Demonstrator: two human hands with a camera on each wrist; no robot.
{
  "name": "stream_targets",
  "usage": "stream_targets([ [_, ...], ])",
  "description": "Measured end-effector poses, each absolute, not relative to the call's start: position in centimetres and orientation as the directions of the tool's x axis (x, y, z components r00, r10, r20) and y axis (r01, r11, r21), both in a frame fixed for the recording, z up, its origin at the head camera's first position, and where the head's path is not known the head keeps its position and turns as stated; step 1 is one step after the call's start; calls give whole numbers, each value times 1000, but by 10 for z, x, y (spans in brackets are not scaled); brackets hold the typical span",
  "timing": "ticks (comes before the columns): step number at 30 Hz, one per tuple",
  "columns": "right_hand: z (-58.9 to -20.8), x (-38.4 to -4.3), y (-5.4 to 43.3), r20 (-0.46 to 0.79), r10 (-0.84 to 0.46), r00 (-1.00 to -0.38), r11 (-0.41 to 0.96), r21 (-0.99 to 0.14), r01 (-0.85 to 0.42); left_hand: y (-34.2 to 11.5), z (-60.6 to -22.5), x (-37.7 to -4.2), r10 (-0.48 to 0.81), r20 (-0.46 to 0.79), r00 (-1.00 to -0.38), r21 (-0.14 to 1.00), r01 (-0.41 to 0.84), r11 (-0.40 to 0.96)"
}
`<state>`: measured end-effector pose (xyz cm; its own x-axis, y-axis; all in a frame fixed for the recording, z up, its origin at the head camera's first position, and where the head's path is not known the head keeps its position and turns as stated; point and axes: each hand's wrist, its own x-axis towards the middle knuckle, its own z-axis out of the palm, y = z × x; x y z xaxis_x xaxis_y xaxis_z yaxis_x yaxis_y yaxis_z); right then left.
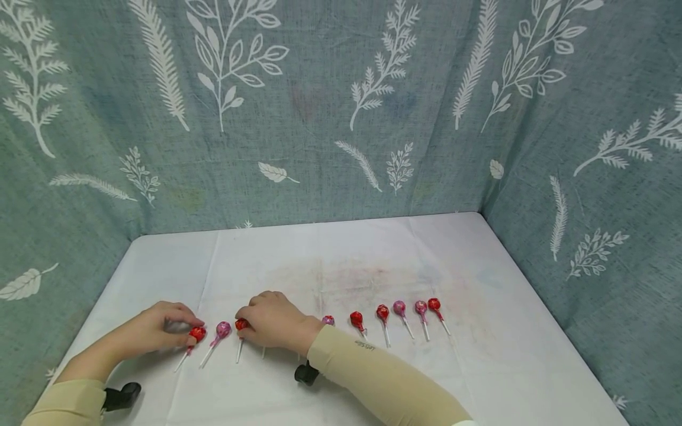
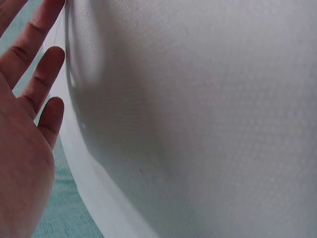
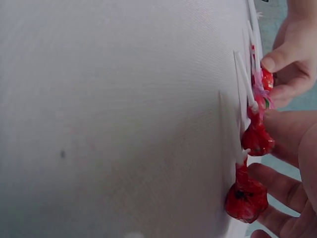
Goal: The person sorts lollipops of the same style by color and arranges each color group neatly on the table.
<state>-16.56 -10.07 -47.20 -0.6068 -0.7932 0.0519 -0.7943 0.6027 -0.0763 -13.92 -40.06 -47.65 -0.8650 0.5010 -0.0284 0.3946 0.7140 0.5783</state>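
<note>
Left hand [image 1: 151, 331]: fingers pinch red-wrapped round lollipop [image 1: 198, 334] at row's left end, white cloth-covered tabletop [image 1: 511, 367]. Right hand [image 1: 276, 322]: fingers hold second red-wrapped lollipop [image 1: 241, 324]. Pink-wrapped round lollipop [image 1: 223, 329] lies between.

We see blue-green cloth hanging as a back wall [image 1: 319, 59], with matching cloth forming a left wall [image 1: 80, 236] and a right wall [image 1: 629, 195]. White prints of leaves [image 1: 274, 173], sprigs and feathery fronds cover all three, and we notice soft ripples in the fabric. Below, we have a table [image 1: 506, 367] with rounded rear corners, spread with white cloth. Straight creases [image 1: 211, 266] cross it, and faint reddish-brown stains [image 1: 351, 278] mark its middle. The light looks soft and fairly even.
</note>
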Motion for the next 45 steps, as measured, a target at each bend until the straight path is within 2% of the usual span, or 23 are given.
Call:
stream_targets([
  [5, -473, -166, -101, 62, -789, -611, 608, -64, -791, -399, -475, -142, 530, -23, -848, 592, 415, 690],
  [13, -472, -168, -100, 78, -787, -612, 605, -98, -791, -396, -469, -144, 518, -117, -847, 624, 343, 702],
  [19, -472, -169, -101, 55, -785, -617, 607, -131, -784, -393, -464, -152, 445, -114, -888, 582, 303, 755],
  [27, -475, -173, -102, 53, -789, -612, 597, -167, -784, -386, -455, -187, 267, -72, -961, 546, 186, 817],
  [39, -476, -179, -101, 58, -786, -616, 595, -202, -778, -371, -448, -256, 204, -104, -974, 547, 115, 829],
  [45, -476, -176, -103, 48, -777, -628, 609, -197, -769, -367, -458, -278, 202, -108, -973, 559, 108, 822],
])
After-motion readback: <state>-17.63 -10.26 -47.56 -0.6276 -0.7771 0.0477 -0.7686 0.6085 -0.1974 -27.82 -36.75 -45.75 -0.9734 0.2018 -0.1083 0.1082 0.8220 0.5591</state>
